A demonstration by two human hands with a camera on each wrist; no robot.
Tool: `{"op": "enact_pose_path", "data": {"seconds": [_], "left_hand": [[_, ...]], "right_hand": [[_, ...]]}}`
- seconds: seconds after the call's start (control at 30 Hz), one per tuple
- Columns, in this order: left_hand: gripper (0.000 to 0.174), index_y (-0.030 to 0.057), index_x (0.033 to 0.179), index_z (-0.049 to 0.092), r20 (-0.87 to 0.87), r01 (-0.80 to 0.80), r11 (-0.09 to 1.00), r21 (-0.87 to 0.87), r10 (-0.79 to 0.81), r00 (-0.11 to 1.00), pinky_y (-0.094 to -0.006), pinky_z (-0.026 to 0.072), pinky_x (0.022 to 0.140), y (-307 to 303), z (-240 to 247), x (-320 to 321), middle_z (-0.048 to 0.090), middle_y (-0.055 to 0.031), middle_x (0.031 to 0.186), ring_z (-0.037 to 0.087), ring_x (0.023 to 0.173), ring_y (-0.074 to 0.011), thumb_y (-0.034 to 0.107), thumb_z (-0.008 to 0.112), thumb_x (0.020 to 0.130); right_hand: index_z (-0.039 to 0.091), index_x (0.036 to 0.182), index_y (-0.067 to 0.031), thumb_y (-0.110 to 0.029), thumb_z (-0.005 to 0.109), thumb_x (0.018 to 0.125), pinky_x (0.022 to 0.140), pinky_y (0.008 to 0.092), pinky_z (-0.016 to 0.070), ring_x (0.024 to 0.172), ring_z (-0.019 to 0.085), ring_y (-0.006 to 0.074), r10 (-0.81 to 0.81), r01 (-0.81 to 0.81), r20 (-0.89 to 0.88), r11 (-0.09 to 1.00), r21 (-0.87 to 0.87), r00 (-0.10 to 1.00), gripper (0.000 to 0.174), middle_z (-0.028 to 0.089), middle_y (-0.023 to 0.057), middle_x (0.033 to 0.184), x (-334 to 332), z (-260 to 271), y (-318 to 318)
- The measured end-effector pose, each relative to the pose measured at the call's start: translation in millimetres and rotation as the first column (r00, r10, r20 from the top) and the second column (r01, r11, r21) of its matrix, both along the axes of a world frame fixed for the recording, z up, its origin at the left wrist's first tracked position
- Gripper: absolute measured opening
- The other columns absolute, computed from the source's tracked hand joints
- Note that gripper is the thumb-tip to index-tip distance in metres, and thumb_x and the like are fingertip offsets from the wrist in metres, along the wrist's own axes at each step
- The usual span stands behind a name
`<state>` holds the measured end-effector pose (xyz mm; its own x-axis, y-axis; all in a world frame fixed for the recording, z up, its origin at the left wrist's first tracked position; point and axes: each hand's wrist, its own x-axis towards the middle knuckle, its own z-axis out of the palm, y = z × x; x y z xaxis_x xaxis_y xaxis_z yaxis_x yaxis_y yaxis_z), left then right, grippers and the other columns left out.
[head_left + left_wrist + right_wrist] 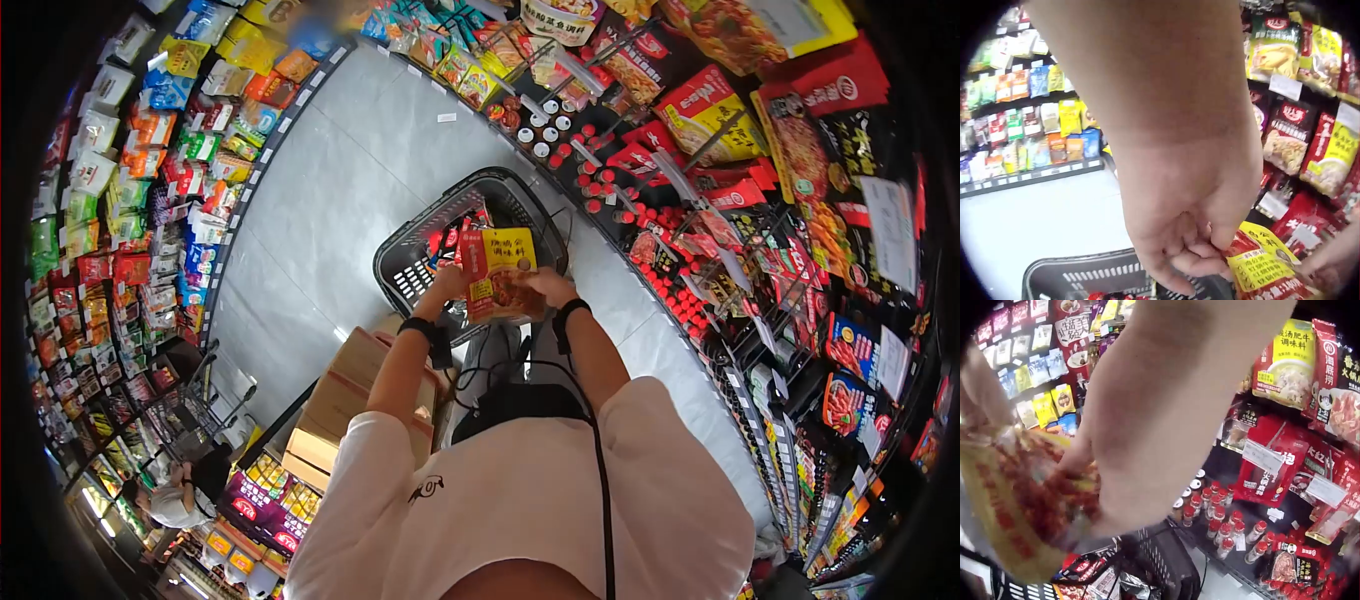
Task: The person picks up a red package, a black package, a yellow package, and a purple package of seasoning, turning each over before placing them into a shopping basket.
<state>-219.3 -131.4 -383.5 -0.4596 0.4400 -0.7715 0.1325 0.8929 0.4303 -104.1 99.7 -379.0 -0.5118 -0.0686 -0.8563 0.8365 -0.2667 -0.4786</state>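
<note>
A yellow and red seasoning packet [503, 262] is held upright over the shopping basket, its printed front facing up at the head camera. My left hand [449, 286] pinches its left edge; in the left wrist view the fingers curl in at the packet's side. On the opposite edge, my right hand [551, 288] grips it with the thumb across the front. The right wrist view shows the packet [1029, 500] blurred and close up. Below, the black basket [1085, 265] contains several red and dark packets [1088, 569], partly hidden by the held one.
Shelves of hanging packets [700, 115] and red-capped bottles [1222, 531] line the right side. More packaged goods [130, 200] fill the left shelves. Cardboard boxes [335, 400] stand beside my left arm, and another person [180, 500] is at the lower left. Grey tiled floor [330, 180] runs between.
</note>
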Motion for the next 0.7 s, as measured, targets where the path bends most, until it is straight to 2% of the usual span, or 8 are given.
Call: {"op": "enact_pose_path", "data": {"seconds": [0.1,0.17,0.23,0.37,0.53,0.6,0.63,0.7], "left_hand": [[0.031,0.0041,0.075,0.066,-0.003,0.108,0.994,0.015,-0.107,0.994,-0.0392,0.0511,0.061,-19.5,-14.2,24.4,0.064,-0.0136,0.07,0.064,0.067,-0.0294,0.034,0.061,0.075],[0.038,0.0007,0.079,0.065,0.084,0.126,0.989,0.076,-0.133,0.988,-0.0348,0.0528,0.059,-44.7,-51.2,39.6,0.066,-0.0121,0.073,0.064,0.064,-0.0254,0.038,0.061,0.078],[0.041,-0.0023,0.092,0.062,0.405,-0.572,0.795,-0.204,0.6,0.69,-0.0331,0.0558,0.066,-23.1,-11.0,44.1,0.067,-0.0107,0.085,0.065,0.071,-0.022,0.037,0.061,0.082],[0.035,-0.0062,0.092,0.06,0.532,-0.828,0.533,-0.174,0.759,0.377,-0.0313,0.0542,0.063,-19.2,7.3,47.6,0.066,-0.0109,0.084,0.064,0.071,-0.0198,0.026,0.065,0.08],[0.027,0.001,0.08,0.064,0.07,-0.402,0.914,0.051,0.398,0.915,-0.0318,0.0485,0.059,-22.0,-26.6,47.3,0.065,-0.0092,0.072,0.062,0.065,-0.0182,0.026,0.069,0.072],[0.033,0.0084,0.084,0.067,0.008,-0.486,0.868,-0.101,0.489,0.872,-0.0367,0.05,0.065,-23.4,-38.0,45.5,0.066,-0.0104,0.074,0.065,0.072,-0.0261,0.04,0.067,0.073],[0.026,0.0086,0.081,0.068,-0.046,-0.346,0.928,-0.137,0.343,0.938,-0.0368,0.0504,0.065,-22.5,-28.3,34.4,0.066,-0.0111,0.073,0.065,0.072,-0.026,0.033,0.067,0.071],[0.022,0.0075,0.082,0.069,-0.058,-0.448,0.893,-0.043,0.446,0.893,-0.0358,0.051,0.064,-35.6,-39.3,42.0,0.067,-0.0118,0.078,0.065,0.071,-0.0242,0.026,0.066,0.07]], "right_hand": [[0.058,0.102,0.0131,-0.023,0.075,0.073,0.065,0.0296,0.044,0.078,0.058,0.0172,0.196,-0.221,0.139,0.954,0.202,0.971,0.049,0.062,0.0136,0.094,6.1,-13.3,-9.2],[0.057,0.102,0.0129,-0.024,0.074,0.074,0.064,0.0304,0.0446,0.078,0.058,0.0178,0.163,-0.178,0.161,0.98,0.085,0.973,0.049,0.061,0.0137,0.094,16.4,-36.6,-11.8],[0.057,0.102,0.0123,-0.023,0.072,0.076,0.062,0.0312,0.0453,0.077,0.058,0.0182,0.14,-0.139,0.169,0.99,-0.017,0.976,0.047,0.061,0.0131,0.094,37.9,-91.2,-18.0],[0.057,0.105,0.0086,-0.02,0.064,0.082,0.062,0.0328,0.0474,0.077,0.06,0.0185,0.163,-0.147,0.194,0.985,-0.095,0.967,0.037,0.061,0.0097,0.093,40.5,-127.6,-24.7],[0.057,0.107,0.0009,-0.016,0.057,0.084,0.065,0.0329,0.0483,0.076,0.06,0.0183,0.003,0.015,0.122,0.988,-0.151,0.993,0.029,0.061,0.0071,0.09,6.0,-63.2,-35.3],[0.059,0.106,-0.0012,-0.014,0.057,0.083,0.067,0.0322,0.0484,0.075,0.06,0.0187,-0.034,0.039,0.059,0.997,-0.073,0.998,0.027,0.061,0.008,0.088,0.2,-70.4,-37.7],[0.06,0.102,-0.0014,-0.014,0.057,0.082,0.066,0.0317,0.0482,0.073,0.059,0.0184,0.089,-0.09,-0.014,0.994,-0.055,0.996,0.023,0.061,0.0079,0.086,0.1,-85.6,-36.2],[0.062,0.093,-0.0016,-0.013,0.057,0.082,0.065,0.0306,0.0477,0.071,0.058,0.0179,0.336,-0.338,-0.145,0.941,0.01,0.931,0.017,0.06,0.0078,0.082,-1.7,-108.9,-31.4]]}}
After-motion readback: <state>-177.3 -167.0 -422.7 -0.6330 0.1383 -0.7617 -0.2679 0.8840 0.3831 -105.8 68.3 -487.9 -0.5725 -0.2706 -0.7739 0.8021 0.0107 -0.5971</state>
